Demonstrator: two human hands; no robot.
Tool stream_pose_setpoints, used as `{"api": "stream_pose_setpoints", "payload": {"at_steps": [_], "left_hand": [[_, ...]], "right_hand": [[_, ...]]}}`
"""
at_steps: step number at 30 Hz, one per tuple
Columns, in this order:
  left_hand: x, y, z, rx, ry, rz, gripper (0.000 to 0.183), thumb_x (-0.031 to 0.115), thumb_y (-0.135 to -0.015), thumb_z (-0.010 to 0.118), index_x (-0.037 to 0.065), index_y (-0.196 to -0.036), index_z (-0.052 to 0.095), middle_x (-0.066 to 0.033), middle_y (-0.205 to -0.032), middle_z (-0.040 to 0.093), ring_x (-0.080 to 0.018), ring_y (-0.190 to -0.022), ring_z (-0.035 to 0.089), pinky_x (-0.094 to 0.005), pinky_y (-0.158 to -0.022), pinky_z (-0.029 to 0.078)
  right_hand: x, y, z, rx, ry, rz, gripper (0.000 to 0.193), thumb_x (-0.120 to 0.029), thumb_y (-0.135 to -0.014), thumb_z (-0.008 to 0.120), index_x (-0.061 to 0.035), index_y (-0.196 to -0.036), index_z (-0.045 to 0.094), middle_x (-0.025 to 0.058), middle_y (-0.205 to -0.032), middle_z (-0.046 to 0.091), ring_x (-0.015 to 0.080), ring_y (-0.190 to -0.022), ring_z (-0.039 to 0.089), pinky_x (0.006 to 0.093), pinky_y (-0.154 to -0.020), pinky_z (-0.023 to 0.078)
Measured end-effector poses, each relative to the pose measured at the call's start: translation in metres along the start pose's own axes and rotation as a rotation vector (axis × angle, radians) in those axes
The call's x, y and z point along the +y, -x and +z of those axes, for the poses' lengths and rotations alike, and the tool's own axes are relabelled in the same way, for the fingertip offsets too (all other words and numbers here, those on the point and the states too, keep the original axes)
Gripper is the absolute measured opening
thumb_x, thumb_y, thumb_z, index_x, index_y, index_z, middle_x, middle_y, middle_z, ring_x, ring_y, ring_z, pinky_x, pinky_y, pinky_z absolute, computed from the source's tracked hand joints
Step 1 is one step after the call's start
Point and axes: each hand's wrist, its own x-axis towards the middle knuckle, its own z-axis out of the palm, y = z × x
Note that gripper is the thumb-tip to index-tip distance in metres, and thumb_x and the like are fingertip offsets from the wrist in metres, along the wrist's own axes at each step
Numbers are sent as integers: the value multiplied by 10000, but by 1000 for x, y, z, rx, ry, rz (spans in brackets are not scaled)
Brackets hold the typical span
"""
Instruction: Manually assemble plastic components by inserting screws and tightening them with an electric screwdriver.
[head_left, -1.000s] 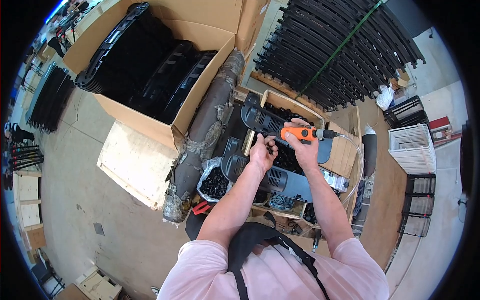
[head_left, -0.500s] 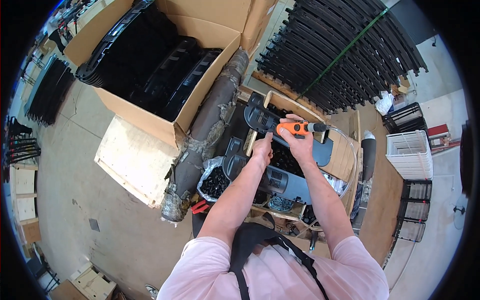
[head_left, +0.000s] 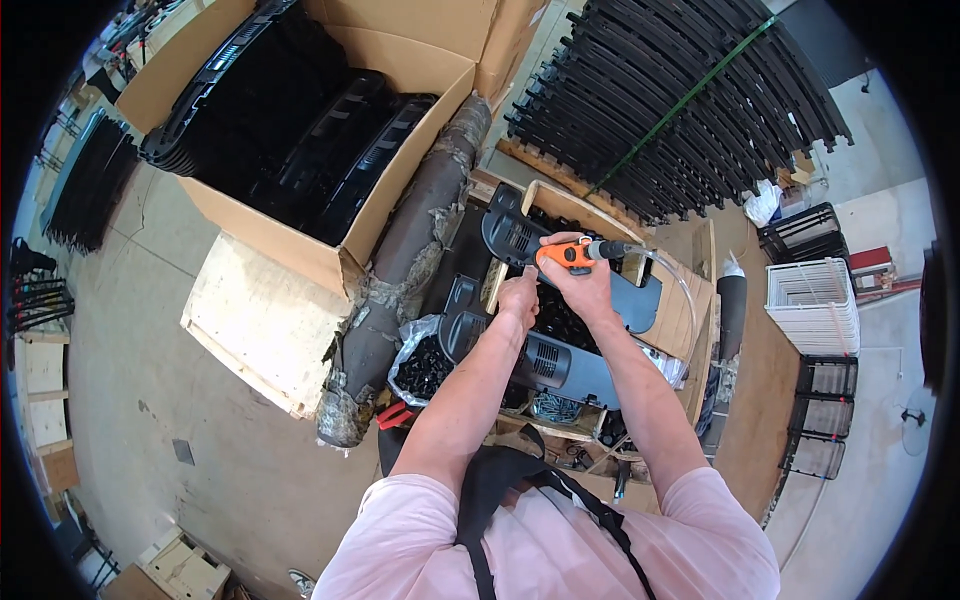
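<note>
My right hand point(head_left: 587, 293) is wrapped round an orange air tool point(head_left: 560, 256) with a grey fitting and a clear hose point(head_left: 682, 283) at its right end. Close beside the tool's left end, my left hand point(head_left: 516, 298) has its fingers pinched together; what they hold is hidden. Both hands are at the near edge of a long black plastic panel point(head_left: 632, 293) with a vented, rounded end. A similar black panel point(head_left: 575, 370) lies nearer me, under my forearms. Between the panels, small black parts point(head_left: 568, 322) fill a wooden bin.
At left stands an open cardboard box point(head_left: 262, 222) of black panels, beside a long wrapped roll point(head_left: 420, 240). A bag of small black parts point(head_left: 422, 368) and red-handled pliers point(head_left: 394, 415) sit left of the bench. Strapped black frames point(head_left: 680, 110) are stacked beyond; white racks point(head_left: 810, 305) stand right.
The whole view has shifted slightly. The air tool and its hose have turned a little in my right hand, while my left hand keeps its pinch beside it.
</note>
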Motion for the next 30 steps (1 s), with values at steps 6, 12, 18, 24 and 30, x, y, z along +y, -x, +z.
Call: {"api": "stream_pose_setpoints", "payload": {"at_steps": [6,12,18,24,30], "left_hand": [[1,8,7,27,-16,-23,422,417,-1015,647,63,-788,612,-34,-545,474,-163,-394,400,-339,-383,310],[6,11,6,41,-101,-47,489,503,-977,693,104,-731,555,-27,-532,450,-168,-388,381,-349,-378,303],[20,43,-23,-154,-206,60,449,480,-1024,645,34,-968,652,26,-678,450,-112,-506,401,-288,-473,353],[-11,163,-76,-596,-742,163,373,368,-1060,566,65,-865,663,34,-622,505,-57,-544,439,-248,-519,354],[-95,135,-96,-520,-1551,490,359,358,-1030,529,54,-1042,720,-200,-1031,716,-354,-1029,673,-458,-897,516]], "right_hand": [[2,3,-1,-27,36,-38,357,-57,-834,800,-13,-1166,673,99,-1143,740,165,-1065,695,327,-969,550],[-55,20,-17,38,-206,-168,453,-19,-855,783,5,-1279,625,134,-1204,733,195,-1133,683,357,-1021,545],[-66,102,-84,212,-483,-123,522,-16,-863,752,38,-1345,561,202,-1202,726,293,-1147,695,433,-1061,521],[-10,253,-127,465,-747,354,508,-41,-918,678,-4,-1396,508,224,-1244,688,342,-1162,680,488,-1061,514],[44,377,-120,621,-986,622,463,-98,-930,682,-26,-1360,528,198,-1232,700,300,-1090,698,473,-958,572]]}}
